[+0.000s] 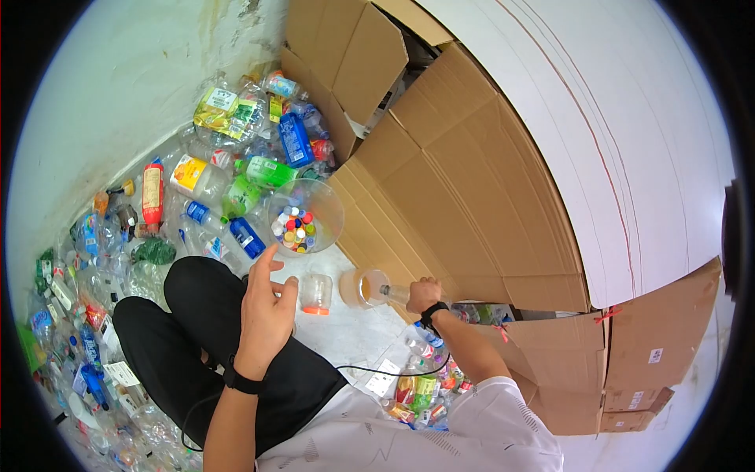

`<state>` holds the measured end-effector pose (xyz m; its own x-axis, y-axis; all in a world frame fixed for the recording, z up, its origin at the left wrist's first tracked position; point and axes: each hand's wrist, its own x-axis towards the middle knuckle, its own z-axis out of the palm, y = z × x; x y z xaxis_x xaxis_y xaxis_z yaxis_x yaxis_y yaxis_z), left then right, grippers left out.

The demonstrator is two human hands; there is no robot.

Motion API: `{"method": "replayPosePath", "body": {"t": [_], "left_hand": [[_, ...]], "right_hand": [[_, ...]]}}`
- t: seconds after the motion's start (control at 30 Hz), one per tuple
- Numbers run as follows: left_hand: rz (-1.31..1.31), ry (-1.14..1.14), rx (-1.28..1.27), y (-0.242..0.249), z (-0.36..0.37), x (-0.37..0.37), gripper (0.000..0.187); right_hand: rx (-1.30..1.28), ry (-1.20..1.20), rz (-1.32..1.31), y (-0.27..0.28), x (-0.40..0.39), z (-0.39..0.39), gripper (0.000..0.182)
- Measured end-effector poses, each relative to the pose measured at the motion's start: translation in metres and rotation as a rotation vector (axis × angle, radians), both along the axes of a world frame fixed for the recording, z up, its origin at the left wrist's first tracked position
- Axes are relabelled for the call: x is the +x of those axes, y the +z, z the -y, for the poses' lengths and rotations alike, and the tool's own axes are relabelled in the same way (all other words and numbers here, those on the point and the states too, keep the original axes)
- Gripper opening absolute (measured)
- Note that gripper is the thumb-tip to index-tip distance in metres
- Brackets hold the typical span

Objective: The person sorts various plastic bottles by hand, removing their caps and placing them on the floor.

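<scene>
Your right hand (pixel 425 296) grips a bottle (pixel 399 295), its neck at the cup (pixel 363 289), apparently so drips land inside. The cup stands on the floor (pixel 346 334) by the cardboard's (pixel 480 189) edge; your left hand (pixel 269 311) is spread, empty, near the jar (pixel 316 291).

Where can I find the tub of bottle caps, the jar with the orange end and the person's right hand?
Tub of bottle caps (pixel 327 206): head view, on its clear wall.
Jar with the orange end (pixel 316 289): head view, on its clear side.
Right hand (pixel 425 295): head view, on the back of the hand.
</scene>
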<state>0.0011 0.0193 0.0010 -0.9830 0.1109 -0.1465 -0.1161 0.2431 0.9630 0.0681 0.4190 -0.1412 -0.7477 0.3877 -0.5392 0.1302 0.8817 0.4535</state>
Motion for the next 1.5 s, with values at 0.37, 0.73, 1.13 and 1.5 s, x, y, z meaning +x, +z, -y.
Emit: {"method": "replayPosePath", "body": {"t": [0.37, 0.73, 1.13, 1.5], "left_hand": [[-0.016, -0.014, 0.023, -0.003, 0.001, 0.006, 0.056], [-0.011, 0.024, 0.168, 0.023, 0.018, 0.018, 0.052], [-0.045, 0.042, 0.153, 0.071, 0.049, 0.049, 0.056], [-0.094, 0.383, 0.275, 0.086, 0.139, 0.088, 0.051]], "right_hand": [[-0.441, -0.534, -0.152, -0.042, 0.063, -0.037, 0.082], [-0.92, -0.532, -0.386, -0.027, 0.041, 0.042, 0.083], [-0.955, 0.353, -1.174, 0.188, -0.243, 0.19, 0.094], [-1.179, 0.0, -0.659, 0.045, -0.067, 0.166, 0.082]]}}
